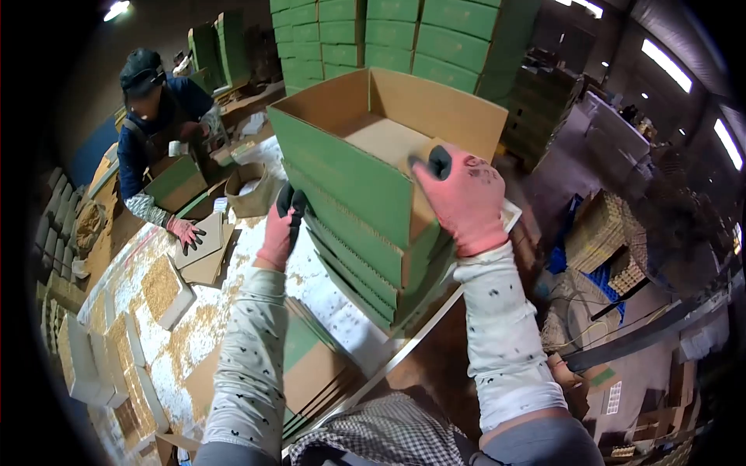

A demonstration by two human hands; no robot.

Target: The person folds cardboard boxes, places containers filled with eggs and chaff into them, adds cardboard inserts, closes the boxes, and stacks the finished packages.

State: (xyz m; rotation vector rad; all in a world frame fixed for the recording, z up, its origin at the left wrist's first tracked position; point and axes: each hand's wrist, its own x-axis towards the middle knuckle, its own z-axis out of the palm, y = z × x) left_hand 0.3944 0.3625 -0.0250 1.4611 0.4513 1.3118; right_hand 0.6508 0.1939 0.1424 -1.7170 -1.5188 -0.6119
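Observation:
An open-topped green and brown cardboard box (pixel 342 159) sits at the top of a stack of flattened-looking green cardboard layers (pixel 353 260) at the table corner. My right hand (pixel 466 194), in a pink glove with dark fingertips, grips the box's near right wall, thumb over the rim. My left hand (pixel 281 225), gloved alike, has its fingers bunched against the left side of the box, low down; their tips are partly hidden. A pale flat sheet covers the bottom inside the box.
Across the white table (pixel 233 252), a co-worker (pixel 159 132) rests one gloved hand on cardboard sheets (pixel 206 256). Trays of golden grain-like bits (pixel 167 291) lie at left. Folded boxes (pixel 311 357) are near me. Green boxes (pixel 388 35) rise behind; egg-tray stacks (pixel 602 233) stand right.

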